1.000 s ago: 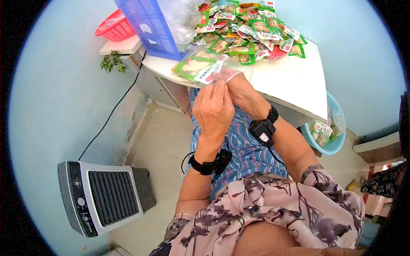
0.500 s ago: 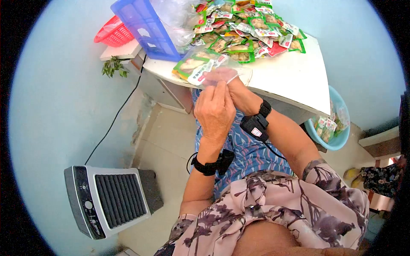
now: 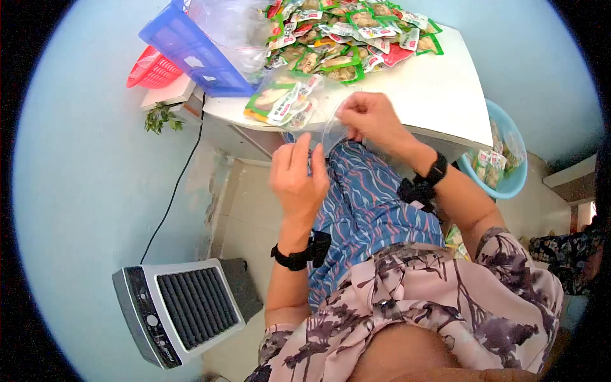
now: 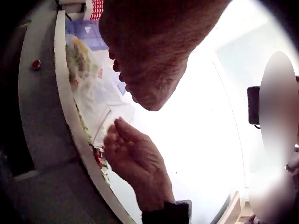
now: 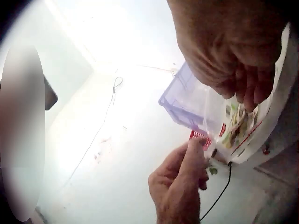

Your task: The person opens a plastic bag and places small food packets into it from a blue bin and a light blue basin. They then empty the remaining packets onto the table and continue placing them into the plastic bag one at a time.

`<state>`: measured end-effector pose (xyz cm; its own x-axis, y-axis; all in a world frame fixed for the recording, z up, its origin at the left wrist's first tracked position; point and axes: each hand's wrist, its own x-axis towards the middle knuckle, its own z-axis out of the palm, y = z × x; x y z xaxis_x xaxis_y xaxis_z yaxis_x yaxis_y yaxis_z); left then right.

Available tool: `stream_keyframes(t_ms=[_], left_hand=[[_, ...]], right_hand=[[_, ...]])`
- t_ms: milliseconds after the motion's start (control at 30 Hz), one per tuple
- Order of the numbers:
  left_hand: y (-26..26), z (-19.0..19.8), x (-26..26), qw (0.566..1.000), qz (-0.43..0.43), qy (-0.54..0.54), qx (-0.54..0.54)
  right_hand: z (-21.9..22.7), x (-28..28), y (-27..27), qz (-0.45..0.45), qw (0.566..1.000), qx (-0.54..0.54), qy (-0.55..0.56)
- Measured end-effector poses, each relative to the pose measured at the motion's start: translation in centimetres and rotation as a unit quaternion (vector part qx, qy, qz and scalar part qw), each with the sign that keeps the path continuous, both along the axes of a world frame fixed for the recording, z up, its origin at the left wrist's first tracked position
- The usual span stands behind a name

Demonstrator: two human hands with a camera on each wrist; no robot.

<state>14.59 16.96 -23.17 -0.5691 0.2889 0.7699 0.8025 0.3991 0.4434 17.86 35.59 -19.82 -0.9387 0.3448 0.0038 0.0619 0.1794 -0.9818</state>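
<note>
A clear plastic bag [image 3: 283, 102] filled with green snack packets lies on the near edge of the white table [image 3: 433, 95], its loose mouth hanging toward my lap. My right hand [image 3: 347, 114] pinches one side of the mouth at the table edge. My left hand [image 3: 312, 153] is lower and to the left, its fingertips pinching the other side, so the film stretches between them. The right wrist view shows the bag [image 5: 233, 121] under my right hand [image 5: 247, 93] and my left hand [image 5: 194, 147] at its lower edge. In the left wrist view my right hand [image 4: 114, 133] grips the bag [image 4: 93, 93].
A heap of green and red snack packets [image 3: 344, 32] covers the far part of the table, beside a blue plastic basket [image 3: 191, 51] and a red basket [image 3: 149, 67]. A light-blue basin [image 3: 509, 172] with packets stands on the floor at the right. A heater [image 3: 184, 312] sits lower left.
My hands were together at the bag's mouth and have drawn apart. The left hand has dropped down and left, the right has shifted right, and the mouth is now stretched between them.
</note>
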Motion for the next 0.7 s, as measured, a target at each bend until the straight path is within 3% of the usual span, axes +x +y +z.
stream_keyframes(t_ms=[33, 67, 167, 300, 400, 700], left_hand=[[-0.6, -0.3, 0.1, 1.0, 0.005, 0.01, -0.015], [-1.1, -0.5, 0.3, 0.999, 0.011, 0.02, -0.033], [-2.2, -1.0, 0.8, 0.995, -0.001, 0.033, -0.094], [-2.3, -1.3, 0.9, 0.985, -0.006, 0.016, -0.17], [-1.4, -1.4, 0.4, 0.988, -0.001, 0.027, -0.152], [0.7, -1.5, -1.0, 0.988, -0.007, 0.089, -0.127]], right_hand=[[0.2, 0.6, 0.6, -0.025, 0.999, 0.038, 0.003], [-0.5, 0.4, 1.7, -0.073, 0.985, 0.145, 0.065], [-0.2, 0.9, 3.9, -0.128, 0.925, 0.315, 0.169], [-0.7, -0.1, 4.5, -0.101, 0.92, 0.348, 0.151], [-1.3, -1.1, 3.9, -0.064, 0.931, 0.333, 0.136], [-2.7, -2.4, 4.3, -0.11, 0.94, 0.29, 0.143]])
